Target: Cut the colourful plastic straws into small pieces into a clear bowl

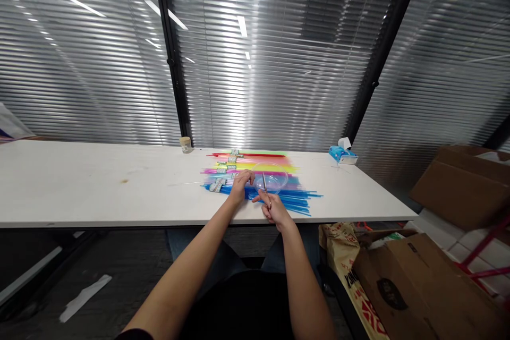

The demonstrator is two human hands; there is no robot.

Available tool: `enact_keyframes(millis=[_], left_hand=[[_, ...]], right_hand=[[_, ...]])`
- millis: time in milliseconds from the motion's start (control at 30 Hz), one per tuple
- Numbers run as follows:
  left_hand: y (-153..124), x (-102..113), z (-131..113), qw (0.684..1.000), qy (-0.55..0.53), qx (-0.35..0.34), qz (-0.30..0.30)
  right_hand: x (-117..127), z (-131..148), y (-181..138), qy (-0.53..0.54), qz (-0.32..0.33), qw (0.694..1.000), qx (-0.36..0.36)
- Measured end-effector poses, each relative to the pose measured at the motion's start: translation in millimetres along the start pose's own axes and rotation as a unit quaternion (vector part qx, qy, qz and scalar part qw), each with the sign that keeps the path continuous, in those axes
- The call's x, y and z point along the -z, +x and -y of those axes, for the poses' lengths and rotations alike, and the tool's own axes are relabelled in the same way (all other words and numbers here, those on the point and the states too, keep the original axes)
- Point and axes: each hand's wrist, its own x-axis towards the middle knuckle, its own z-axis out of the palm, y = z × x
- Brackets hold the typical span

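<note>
A pair of scissors (pixel 264 185) is in my right hand (pixel 273 208), with the blades pointing up and away over a clear plastic bowl (pixel 283 185). My left hand (pixel 241 185) is at the bowl's left side with its fingers curled together; what they hold, if anything, is too small to make out. Beneath and around my hands lie bundles of thin plastic sticks in rows. The blue bundle (pixel 295 201) is nearest me, then purple, magenta, yellow (pixel 274 168), red (pixel 263 155) and green ones. Patterned wraps (pixel 218 185) bind their left ends.
The bundles lie on a long white table (pixel 99 186). A small lidded jar (pixel 185 144) and a blue tissue pack (pixel 342 154) stand near its back edge, before window blinds. Cardboard boxes (pixel 422 276) and a brown paper bag (pixel 342 255) are on the right.
</note>
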Motion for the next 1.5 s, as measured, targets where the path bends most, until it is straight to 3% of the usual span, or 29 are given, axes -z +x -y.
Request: enact_keyframes(millis=[433,733,1000,1500], left_hand=[[0.8,0.5,0.9,1.0,-0.008,0.003,0.011],[2.4,-2.4,8.4,0.999,-0.03,-0.002,-0.041],[2.1,-2.0,7.4,0.999,-0.023,-0.008,-0.048],[0.0,-0.2,2.3,1.0,-0.006,-0.001,-0.013]], right_hand=[[-0.8,-4.3,2.3,0.001,-0.006,1.0,0.007],[0.2,-6.3,3.7,0.008,-0.029,0.999,0.014],[0.6,-8.5,4.8,0.011,-0.032,0.999,0.013],[0.0,-0.8,2.2,-0.006,0.006,1.0,0.004]])
